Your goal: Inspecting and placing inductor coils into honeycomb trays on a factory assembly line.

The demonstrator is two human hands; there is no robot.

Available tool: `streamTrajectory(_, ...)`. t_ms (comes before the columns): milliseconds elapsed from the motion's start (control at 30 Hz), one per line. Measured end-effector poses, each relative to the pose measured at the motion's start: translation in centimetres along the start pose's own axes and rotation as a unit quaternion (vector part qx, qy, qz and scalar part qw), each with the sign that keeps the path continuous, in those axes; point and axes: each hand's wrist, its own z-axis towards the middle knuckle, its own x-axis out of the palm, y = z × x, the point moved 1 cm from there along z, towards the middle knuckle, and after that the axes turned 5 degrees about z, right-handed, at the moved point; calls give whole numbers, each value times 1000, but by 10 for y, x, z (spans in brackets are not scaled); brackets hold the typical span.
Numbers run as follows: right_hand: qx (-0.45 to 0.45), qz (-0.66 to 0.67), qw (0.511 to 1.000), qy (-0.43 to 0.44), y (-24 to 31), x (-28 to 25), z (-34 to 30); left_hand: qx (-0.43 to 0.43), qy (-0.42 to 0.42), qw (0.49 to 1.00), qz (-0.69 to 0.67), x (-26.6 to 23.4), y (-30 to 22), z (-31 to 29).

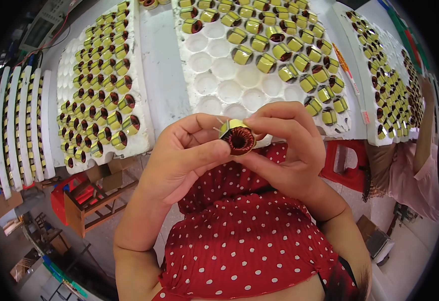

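Between my two hands I hold a toroidal coil (240, 140), a ring of dark red copper winding wrapped in yellow tape, its hole facing me. Thin wire leads stick out at its upper left. My left hand (189, 153) pinches its left side with thumb and index finger. On the other side, my right hand (287, 148) grips it between thumb and fingertips. Just beyond my hands lies a white foam tray (207, 83) with round pockets; similar yellow-taped coils fill its far and right parts, while pockets at its near left hold none.
At the left is another foam tray (141, 95) full of coils, with several trays (24, 125) stacked on edge beyond it. A further tray (377, 55) stands right, near another person's arm (424, 125). An orange pen-like tool (347, 65) lies beside the middle tray. A red stool (337, 160) is below.
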Motion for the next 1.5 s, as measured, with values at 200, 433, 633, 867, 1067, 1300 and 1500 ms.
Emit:
streamTrajectory(200, 3, -10, 1000, 13, -5, 7, 3, 20, -56, 998, 34, 1, -3, 1)
streamTrajectory(433, -35, -80, 996, 11, -7, 16, 2, 62, -68, 992, 85, -5, 2, 2)
streamTrajectory(633, 20, -46, 999, 11, -11, 15, -1, 190, -209, 935, 213, -37, -51, -20)
streamTrajectory(867, 41, -51, 998, 9, -19, 13, 0, 319, -549, 673, 380, -180, -176, -49)
streamTrajectory(1067, 56, -44, 997, 11, -21, 18, 1, 107, -641, 574, 498, -235, -193, -54)
streamTrajectory(1300, 66, -38, 997, 4, -22, 17, -2, -26, -621, 565, 542, -255, -188, -40)
streamTrajectory(1500, 52, -66, 996, -12, -24, 12, 3, -30, -593, 529, 606, -273, -195, -26)
